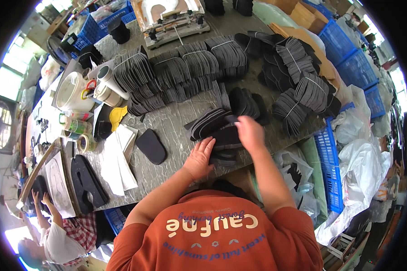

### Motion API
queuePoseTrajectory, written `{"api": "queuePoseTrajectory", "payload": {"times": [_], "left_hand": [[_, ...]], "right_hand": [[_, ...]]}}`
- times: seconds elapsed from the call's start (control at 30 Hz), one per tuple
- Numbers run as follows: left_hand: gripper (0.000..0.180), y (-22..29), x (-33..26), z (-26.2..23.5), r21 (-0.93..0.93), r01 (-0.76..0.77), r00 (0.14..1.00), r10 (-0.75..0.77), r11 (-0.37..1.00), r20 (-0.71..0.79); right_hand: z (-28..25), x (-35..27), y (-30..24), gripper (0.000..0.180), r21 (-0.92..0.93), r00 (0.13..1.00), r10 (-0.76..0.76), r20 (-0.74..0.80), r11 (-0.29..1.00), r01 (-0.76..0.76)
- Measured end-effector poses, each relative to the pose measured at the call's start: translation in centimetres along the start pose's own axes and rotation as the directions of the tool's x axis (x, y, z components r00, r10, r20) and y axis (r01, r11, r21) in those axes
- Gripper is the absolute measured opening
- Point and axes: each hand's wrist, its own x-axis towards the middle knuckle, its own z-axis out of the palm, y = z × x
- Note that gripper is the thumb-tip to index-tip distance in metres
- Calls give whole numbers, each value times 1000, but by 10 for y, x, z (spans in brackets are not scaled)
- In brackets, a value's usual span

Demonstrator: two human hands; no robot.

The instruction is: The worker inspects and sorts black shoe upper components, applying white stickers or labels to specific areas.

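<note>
My left hand point(199, 159) lies with its fingers stretched out on the near left edge of a small pile of black foam insoles point(226, 137). My right hand point(250, 133) is at the pile's right side, curled and blurred by motion. Something dark shows at its fingertips, but I cannot make out what. Just beyond my hands is a stack of grey-edged insoles point(209, 123), tilted to the left. More dark insoles point(245, 103) stand behind. A single black insole point(152, 146) lies flat on the table, left of my left hand.
Banded insole bundles point(181, 65) stand in rows at the back; more bundles point(296, 97) pile up at right. White sheets point(117, 160), tape rolls point(86, 142) and a white bucket point(74, 91) are at left. A blue crate point(328, 167) stands by the right edge. Another person point(61, 230) works at lower left.
</note>
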Motion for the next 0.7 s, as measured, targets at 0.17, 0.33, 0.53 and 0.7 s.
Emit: {"api": "queuePoseTrajectory", "payload": {"times": [0.17,0.33,0.53,0.7], "left_hand": [[98,2,3,-4,-89,119,989,-126,989,-75],[101,6,7,2,-137,199,977,-207,970,-49],[106,9,3,2,17,107,994,-106,994,-9],[85,-30,-31,54,-286,78,923,-177,955,-340]], "right_hand": [[-112,-88,109,26,-310,901,263,-345,874,-373],[-102,-130,132,42,-118,917,321,-238,927,-355],[3,-36,38,61,347,444,586,678,277,-896],[20,-36,12,64,365,480,406,778,330,-870]]}}
